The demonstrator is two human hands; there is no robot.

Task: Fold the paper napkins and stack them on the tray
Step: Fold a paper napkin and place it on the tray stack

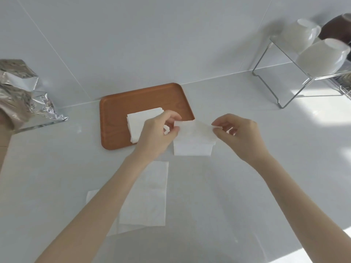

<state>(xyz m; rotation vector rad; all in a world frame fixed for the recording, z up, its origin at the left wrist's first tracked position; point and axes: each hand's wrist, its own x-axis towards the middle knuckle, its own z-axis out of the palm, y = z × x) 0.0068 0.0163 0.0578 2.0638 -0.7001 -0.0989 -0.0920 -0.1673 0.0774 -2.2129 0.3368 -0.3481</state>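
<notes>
A brown wooden tray (117,109) lies on the white counter against the wall, with a stack of folded white napkins (141,118) on it. Just right of the tray's near corner I hold a white paper napkin (192,141), partly folded over itself. My left hand (157,131) pinches its upper left corner and my right hand (241,133) pinches its upper right corner. Unfolded napkins (150,196) lie flat on the counter nearer to me, partly under my left forearm.
A crumpled silver foil bag (20,92) sits on a clear stand at the left. At the back right a wire dish rack (284,73) holds white bowls (321,57). Sunlight patches fall on the counter at right.
</notes>
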